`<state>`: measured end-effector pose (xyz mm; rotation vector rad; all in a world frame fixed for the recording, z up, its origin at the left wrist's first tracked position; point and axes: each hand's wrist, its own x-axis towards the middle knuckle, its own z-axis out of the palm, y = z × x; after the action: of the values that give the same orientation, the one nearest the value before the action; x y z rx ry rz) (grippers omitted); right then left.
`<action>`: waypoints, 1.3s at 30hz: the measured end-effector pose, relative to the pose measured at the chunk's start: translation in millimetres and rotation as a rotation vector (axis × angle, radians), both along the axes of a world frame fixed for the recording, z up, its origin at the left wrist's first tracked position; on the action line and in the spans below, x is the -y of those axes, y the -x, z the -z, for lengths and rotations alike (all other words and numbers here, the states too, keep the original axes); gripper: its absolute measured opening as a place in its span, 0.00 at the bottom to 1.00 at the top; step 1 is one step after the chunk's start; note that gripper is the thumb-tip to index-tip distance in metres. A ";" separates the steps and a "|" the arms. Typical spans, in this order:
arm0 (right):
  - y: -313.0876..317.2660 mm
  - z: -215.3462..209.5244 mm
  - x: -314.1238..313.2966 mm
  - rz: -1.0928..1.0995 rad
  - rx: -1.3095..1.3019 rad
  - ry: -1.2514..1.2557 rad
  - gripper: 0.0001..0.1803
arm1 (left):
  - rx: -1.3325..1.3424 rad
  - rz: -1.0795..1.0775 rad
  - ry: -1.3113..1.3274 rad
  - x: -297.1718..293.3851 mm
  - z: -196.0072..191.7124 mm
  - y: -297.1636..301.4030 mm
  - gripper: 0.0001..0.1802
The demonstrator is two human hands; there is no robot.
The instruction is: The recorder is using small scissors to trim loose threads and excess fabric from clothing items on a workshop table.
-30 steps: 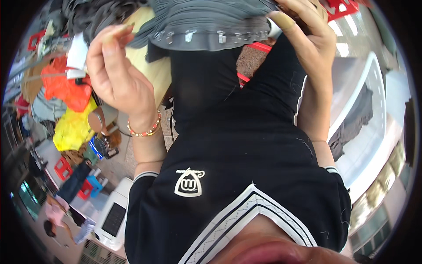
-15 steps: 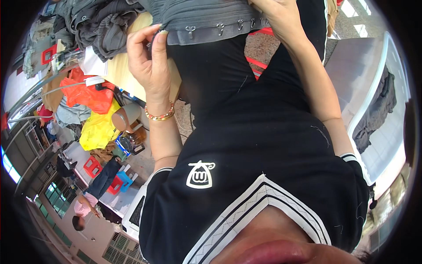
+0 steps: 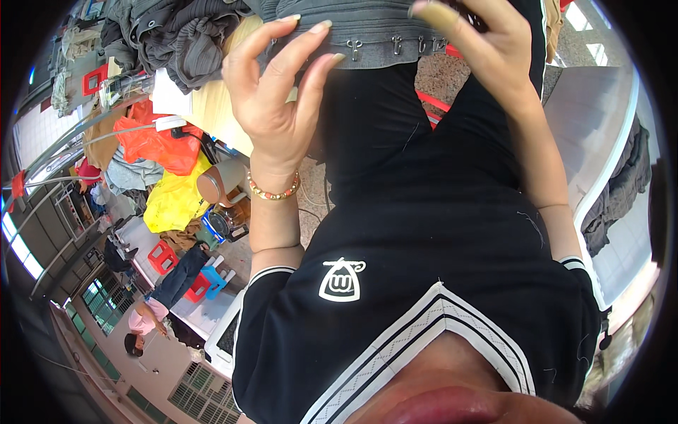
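A grey pleated garment (image 3: 374, 21) lies across my lap at the top of the picture. Along its smooth edge band (image 3: 378, 55) runs a row of small metal hooks. Over the band's left end is my left hand (image 3: 275, 99), its thumb and fingers spread and pointing right, with nothing visible between them. My right hand (image 3: 494, 53) is above the band's right end, slightly blurred, its thumb stretched out away from the fingers. The upper frame edge cuts off part of that hand, and I see nothing held in it.
More grey garments (image 3: 176, 42) are heaped on a pale wooden table (image 3: 219, 106) at the left. Red (image 3: 159, 141) and yellow (image 3: 173, 201) bags and a brown cup (image 3: 217, 185) are beside it. A white bin (image 3: 600, 134) with dark cloth stands right. Another person (image 3: 148, 318) is far left.
My left hand has let go of the garment's edge and moved right, its fingers spreading. The right hand has come off the band and its thumb has opened away.
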<state>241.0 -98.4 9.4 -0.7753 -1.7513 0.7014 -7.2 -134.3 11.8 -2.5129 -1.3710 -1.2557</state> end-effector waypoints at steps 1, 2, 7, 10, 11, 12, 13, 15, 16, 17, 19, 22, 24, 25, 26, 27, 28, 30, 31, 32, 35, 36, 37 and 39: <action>-0.5 1.3 1.4 -0.022 0.038 -0.054 0.22 | 0.089 0.013 0.005 -1.5 1.9 -2.4 0.19; -1.0 0.6 5.3 -0.061 0.048 -0.049 0.22 | 0.042 0.023 -0.061 -3.0 3.0 -0.2 0.20; 2.2 0.5 12.3 -0.070 0.117 -0.099 0.23 | -0.091 0.053 -0.305 -11.9 8.6 0.7 0.09; 2.1 -0.4 12.3 -0.048 0.167 -0.142 0.24 | -0.062 0.078 -0.295 -13.6 7.5 -4.2 0.05; 2.7 -1.1 11.9 -0.042 0.174 -0.168 0.24 | -0.061 0.079 -0.294 -13.1 6.7 -5.4 0.05; 2.5 -2.1 11.9 -0.041 0.175 -0.167 0.24 | -0.037 0.082 -0.254 -11.5 5.4 -6.6 0.06; 2.2 -3.4 11.9 -0.039 0.196 -0.173 0.24 | -0.014 0.084 -0.214 -10.2 4.1 -7.8 0.06; 2.8 -5.4 11.5 -0.037 0.217 -0.178 0.24 | 0.007 0.083 -0.198 -8.6 1.8 -9.6 0.06; 3.2 -6.4 11.0 -0.038 0.232 -0.179 0.24 | 0.028 0.081 -0.183 -8.1 1.4 -9.9 0.07; 3.7 -7.5 10.5 -0.038 0.246 -0.182 0.23 | 0.028 0.081 -0.183 -7.9 1.1 -9.6 0.07; 5.2 -9.7 10.7 -0.036 0.258 -0.193 0.22 | -0.010 0.069 -0.174 -7.8 0.6 -8.2 0.07; 6.1 -10.6 10.3 -0.039 0.276 -0.213 0.21 | -0.006 0.075 -0.162 -6.0 -0.3 -7.5 0.06; 5.5 -11.1 10.1 -0.042 0.283 -0.222 0.20 | -0.009 0.070 -0.159 -4.1 -1.7 -8.3 0.06; 4.8 -11.6 10.6 -0.039 0.281 -0.216 0.21 | -0.013 0.065 -0.157 -2.7 -2.5 -8.9 0.05; 4.3 -11.8 10.7 -0.039 0.278 -0.213 0.21 | -0.013 0.062 -0.157 -0.2 -3.8 -10.7 0.05; 4.0 -11.3 10.9 -0.042 0.278 -0.213 0.21 | 0.102 0.069 -0.106 2.9 -4.8 -13.7 0.04; 3.7 -10.5 11.2 -0.050 0.195 -0.177 0.22 | 0.218 0.075 -0.054 4.3 -5.0 -15.1 0.03; 3.0 -11.2 10.1 -0.081 0.098 -0.109 0.22 | 0.286 0.065 -0.013 5.4 -1.5 -11.1 0.03; 3.1 -13.7 8.5 -0.088 0.098 -0.109 0.22 | 0.382 0.091 0.053 4.7 0.4 -10.9 0.03; 3.6 -16.1 8.0 -0.084 0.142 -0.115 0.22 | 0.479 0.116 0.120 4.9 2.7 -10.8 0.04; 8.1 -21.9 10.2 -0.089 0.211 -0.115 0.21 | 0.700 0.184 0.228 8.2 4.8 -16.4 0.04; 9.7 -24.6 10.0 -0.090 0.237 -0.107 0.21 | 0.779 0.204 0.281 7.8 4.3 -16.7 0.05; 11.3 -27.0 9.2 -0.098 0.270 -0.102 0.21 | 0.791 0.199 0.302 6.9 3.9 -15.8 0.05; 14.1 -30.4 9.3 -0.099 0.276 -0.105 0.20 | 0.819 0.187 0.326 6.5 2.4 -17.0 0.04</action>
<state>226.9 -107.7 39.8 -0.7444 -2.0715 0.5830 9.8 -140.8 9.5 -2.4451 -1.5694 -2.4689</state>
